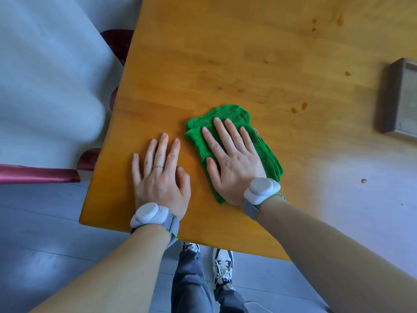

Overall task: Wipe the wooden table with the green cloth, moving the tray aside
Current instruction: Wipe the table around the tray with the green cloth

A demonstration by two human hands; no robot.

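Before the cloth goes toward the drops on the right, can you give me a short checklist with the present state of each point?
1. Right hand lies flat on the green cloth, fingers straight: ok.
2. Left hand rests flat on the bare wooden table, bracing: ok.
3. Cloth lies fully on the table, not over the edge: ok.
4. Path from cloth to the brown drops holds no object: ok.
5. Tray stands at the right edge of the view, beyond the drops and apart from the cloth: ok.
6. Whether the cloth is damp: cannot tell.
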